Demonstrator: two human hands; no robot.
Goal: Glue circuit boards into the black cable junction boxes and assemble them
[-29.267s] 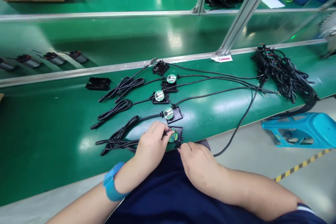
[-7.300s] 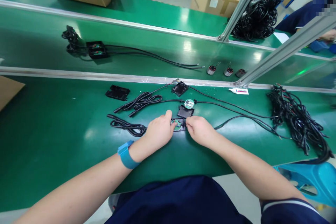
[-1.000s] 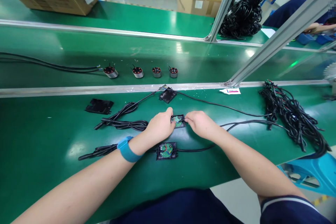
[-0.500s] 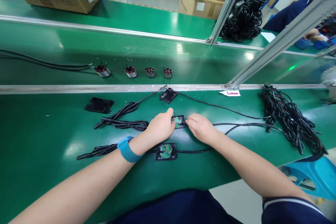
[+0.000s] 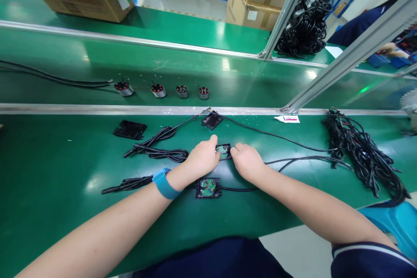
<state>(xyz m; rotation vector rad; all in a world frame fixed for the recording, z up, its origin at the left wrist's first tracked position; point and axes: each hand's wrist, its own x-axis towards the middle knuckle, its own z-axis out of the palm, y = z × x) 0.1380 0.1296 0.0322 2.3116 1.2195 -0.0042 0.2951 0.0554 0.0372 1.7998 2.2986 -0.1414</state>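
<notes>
Between my hands lies a small open black plastic case [image 5: 224,152] with a green circuit board inside. My left hand [image 5: 204,156], below a blue wrist strap [image 5: 164,183], is closed on the case's left side. The fingers of my right hand [image 5: 247,160] are pinched at its right edge, where a black cable [image 5: 276,161] runs off to the right; the fingertips are partly hidden. Nearer me sits a second open case [image 5: 207,188] with a round green board and cables at both sides. A coiled black cable [image 5: 166,153] lies left of my left hand.
Two black plastic pieces [image 5: 130,130] [image 5: 211,120] lie farther back. A heap of black cables [image 5: 361,152] is on the right, near a white tube [image 5: 288,119]. Several metal motor stators [image 5: 158,91] stand behind the metal rail [image 5: 97,109]. A slanted metal post [image 5: 332,61] rises at right.
The view has shifted slightly. My hands stay at the same case, with my right fingers a little closer against its right edge.
</notes>
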